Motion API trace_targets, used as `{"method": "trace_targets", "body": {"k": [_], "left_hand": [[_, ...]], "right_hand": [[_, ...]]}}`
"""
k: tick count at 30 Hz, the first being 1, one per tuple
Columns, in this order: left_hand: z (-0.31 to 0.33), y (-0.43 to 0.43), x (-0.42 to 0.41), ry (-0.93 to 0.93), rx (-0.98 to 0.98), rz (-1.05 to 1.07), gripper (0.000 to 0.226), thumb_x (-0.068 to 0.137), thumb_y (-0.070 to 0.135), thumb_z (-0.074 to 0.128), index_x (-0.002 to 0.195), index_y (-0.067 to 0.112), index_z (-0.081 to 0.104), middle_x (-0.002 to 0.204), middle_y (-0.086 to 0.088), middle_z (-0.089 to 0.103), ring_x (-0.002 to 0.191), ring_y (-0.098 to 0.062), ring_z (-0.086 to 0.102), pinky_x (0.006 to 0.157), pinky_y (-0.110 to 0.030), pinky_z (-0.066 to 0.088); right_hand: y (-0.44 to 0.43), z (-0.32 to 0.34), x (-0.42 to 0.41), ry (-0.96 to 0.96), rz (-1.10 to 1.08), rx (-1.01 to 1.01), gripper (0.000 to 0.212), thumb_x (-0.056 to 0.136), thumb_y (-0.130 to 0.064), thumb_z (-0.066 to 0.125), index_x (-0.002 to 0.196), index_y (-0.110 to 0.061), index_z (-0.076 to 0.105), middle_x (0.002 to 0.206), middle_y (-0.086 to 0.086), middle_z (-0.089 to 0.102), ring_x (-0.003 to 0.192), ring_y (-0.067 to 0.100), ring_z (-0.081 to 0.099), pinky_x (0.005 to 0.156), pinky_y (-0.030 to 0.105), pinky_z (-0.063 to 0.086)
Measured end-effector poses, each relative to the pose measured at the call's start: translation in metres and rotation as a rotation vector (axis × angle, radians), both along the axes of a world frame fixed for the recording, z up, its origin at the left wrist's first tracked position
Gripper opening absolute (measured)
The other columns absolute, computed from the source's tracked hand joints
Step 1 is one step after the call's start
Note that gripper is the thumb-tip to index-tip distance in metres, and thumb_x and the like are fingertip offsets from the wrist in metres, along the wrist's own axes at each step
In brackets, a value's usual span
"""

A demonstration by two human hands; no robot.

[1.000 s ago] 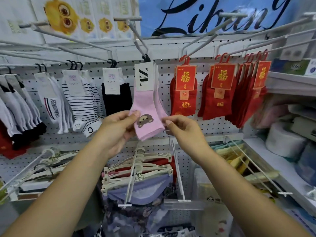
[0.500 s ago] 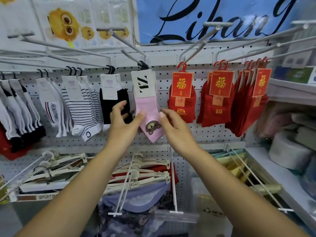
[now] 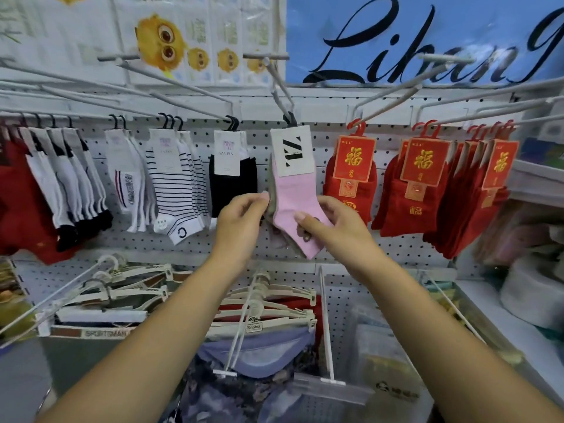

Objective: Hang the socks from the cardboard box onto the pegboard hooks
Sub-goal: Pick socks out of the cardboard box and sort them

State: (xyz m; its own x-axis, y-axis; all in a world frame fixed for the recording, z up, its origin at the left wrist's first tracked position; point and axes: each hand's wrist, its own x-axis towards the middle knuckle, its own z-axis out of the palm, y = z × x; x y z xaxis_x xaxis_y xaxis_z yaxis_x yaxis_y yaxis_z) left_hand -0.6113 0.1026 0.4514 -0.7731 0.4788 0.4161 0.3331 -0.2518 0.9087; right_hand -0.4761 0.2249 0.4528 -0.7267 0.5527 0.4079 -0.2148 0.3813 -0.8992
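Observation:
A pink sock pair with a white and black label hangs by a black hanger from a white pegboard hook at the middle of the pegboard. Behind it hangs a grey-beige pair, partly hidden. My left hand pinches the left edge of the hanging socks with its fingertips. My right hand holds the pink sock's foot, thumb across the front and covering the bear print. The cardboard box is out of view.
Striped socks, black socks and white socks hang to the left, red socks with gold labels to the right. Long bare hook arms jut out overhead. Below, hangers with garments stick out on lower hooks. Shelves stand at right.
The pink pair has slid back along the hook to the pegboard. My hands followed it forward, the right thumb now covers the bear print, and the left fingers have closed on the sock edge.

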Motion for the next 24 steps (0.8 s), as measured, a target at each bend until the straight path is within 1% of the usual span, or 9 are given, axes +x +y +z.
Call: {"method": "trace_targets", "body": {"k": [4, 7, 10, 12, 15, 17, 19, 21, 24], "left_hand": [[0.002, -0.01, -0.015, 0.073, -0.019, 0.008, 0.009, 0.094, 0.027, 0.072, 0.099, 0.03, 0.078, 0.101, 0.014, 0.077, 0.095, 0.006, 0.068, 0.084, -0.012, 0.052], [0.003, -0.011, -0.022, 0.022, -0.014, -0.114, 0.014, 0.09, 0.025, 0.078, 0.103, 0.025, 0.074, 0.104, 0.004, 0.076, 0.1, -0.014, 0.073, 0.089, -0.032, 0.06], [0.006, -0.007, -0.02, -0.037, -0.05, -0.257, 0.02, 0.091, 0.025, 0.077, 0.109, 0.02, 0.07, 0.107, 0.0, 0.074, 0.099, -0.019, 0.074, 0.081, -0.029, 0.063], [0.006, -0.006, -0.021, -0.007, -0.082, -0.318, 0.013, 0.094, 0.024, 0.073, 0.104, 0.015, 0.073, 0.1, -0.004, 0.077, 0.095, -0.023, 0.075, 0.077, -0.028, 0.063], [0.007, -0.007, -0.028, 0.057, -0.088, -0.33, 0.013, 0.095, 0.024, 0.072, 0.095, 0.011, 0.071, 0.09, -0.014, 0.076, 0.091, -0.036, 0.073, 0.084, -0.047, 0.063], [0.008, -0.009, -0.035, 0.103, -0.07, -0.3, 0.015, 0.095, 0.022, 0.072, 0.094, 0.008, 0.066, 0.087, -0.021, 0.075, 0.088, -0.043, 0.071, 0.082, -0.058, 0.06], [0.008, -0.009, -0.042, 0.142, -0.042, -0.281, 0.014, 0.095, 0.02, 0.072, 0.09, 0.008, 0.065, 0.08, -0.017, 0.075, 0.083, -0.043, 0.071, 0.075, -0.06, 0.06], [0.007, -0.008, -0.049, 0.16, -0.052, -0.315, 0.013, 0.095, 0.021, 0.073, 0.088, 0.013, 0.066, 0.076, -0.01, 0.076, 0.081, -0.042, 0.071, 0.073, -0.06, 0.061], [0.005, -0.001, -0.051, 0.097, -0.093, -0.458, 0.009, 0.097, 0.025, 0.069, 0.091, 0.018, 0.069, 0.079, -0.003, 0.079, 0.082, -0.027, 0.077, 0.076, -0.045, 0.065]], "right_hand": [[0.008, 0.007, 0.01, -0.005, 0.074, -0.175, 0.025, 0.095, -0.022, 0.069, 0.117, -0.011, 0.068, 0.083, 0.002, 0.068, 0.079, 0.02, 0.058, 0.069, 0.024, 0.048], [0.008, 0.009, 0.015, 0.013, 0.177, -0.356, 0.046, 0.092, -0.024, 0.07, 0.128, 0.002, 0.06, 0.109, 0.021, 0.059, 0.102, 0.034, 0.051, 0.094, 0.043, 0.044], [0.002, 0.007, 0.017, 0.037, 0.212, -0.397, 0.061, 0.088, -0.027, 0.072, 0.136, 0.006, 0.053, 0.13, 0.032, 0.051, 0.119, 0.039, 0.05, 0.114, 0.054, 0.033], [-0.002, 0.005, 0.017, 0.048, 0.2, -0.409, 0.06, 0.087, -0.028, 0.073, 0.13, 0.009, 0.055, 0.117, 0.027, 0.053, 0.11, 0.038, 0.051, 0.11, 0.054, 0.037], [-0.009, 0.011, 0.017, 0.04, 0.056, -0.333, 0.012, 0.086, -0.027, 0.076, 0.088, -0.016, 0.074, 0.074, 0.005, 0.058, 0.069, 0.017, 0.051, 0.069, 0.028, 0.043], [-0.012, 0.016, 0.02, 0.034, -0.052, -0.27, 0.005, 0.084, -0.026, 0.075, 0.084, -0.021, 0.074, 0.066, -0.001, 0.059, 0.057, 0.009, 0.05, 0.055, 0.018, 0.042], [-0.012, 0.02, 0.024, 0.045, -0.11, -0.263, 0.014, 0.083, -0.023, 0.074, 0.093, -0.014, 0.073, 0.07, 0.002, 0.065, 0.059, 0.011, 0.056, 0.057, 0.021, 0.047], [-0.013, 0.021, 0.027, 0.067, -0.069, -0.345, 0.026, 0.085, -0.022, 0.074, 0.106, -0.008, 0.074, 0.093, 0.011, 0.074, 0.077, 0.018, 0.069, 0.069, 0.028, 0.057], [-0.025, 0.014, 0.017, 0.085, 0.027, -0.478, 0.047, 0.087, -0.024, 0.069, 0.128, -0.001, 0.065, 0.122, 0.018, 0.069, 0.103, 0.026, 0.07, 0.086, 0.033, 0.058]]}}
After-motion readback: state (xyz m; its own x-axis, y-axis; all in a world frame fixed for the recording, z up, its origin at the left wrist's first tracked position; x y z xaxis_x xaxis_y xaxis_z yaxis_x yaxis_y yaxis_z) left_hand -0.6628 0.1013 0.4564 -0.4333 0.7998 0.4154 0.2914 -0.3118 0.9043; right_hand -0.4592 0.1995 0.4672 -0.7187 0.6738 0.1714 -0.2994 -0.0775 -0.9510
